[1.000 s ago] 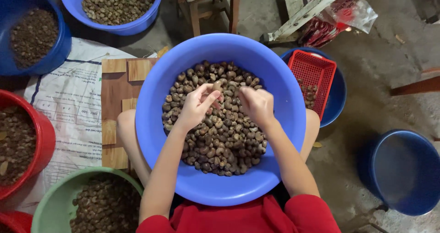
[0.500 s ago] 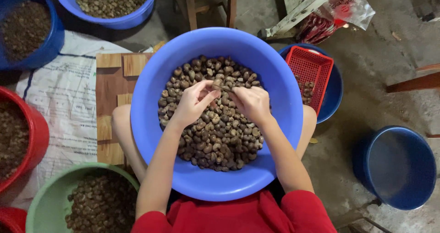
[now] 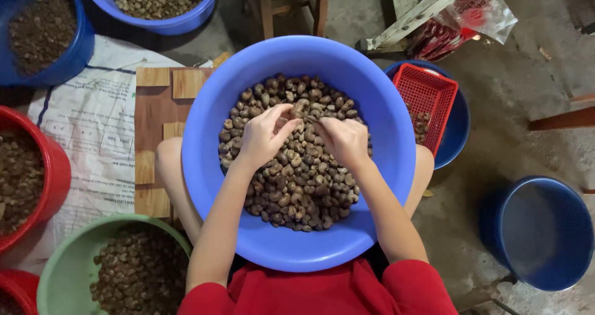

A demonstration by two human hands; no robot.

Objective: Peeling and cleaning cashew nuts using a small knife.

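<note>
Brown nuts [image 3: 297,179] fill the big blue basin [image 3: 211,166] on the person's lap, where the left hand [image 3: 263,135] and right hand [image 3: 344,140] rest, curled fingers [image 3: 286,112] pinching single nuts, beside a red basket [image 3: 427,98].

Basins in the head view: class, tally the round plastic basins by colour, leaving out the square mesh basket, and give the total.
Blue basins: 5
Red basins: 2
Green basin: 1
Total: 8
</note>
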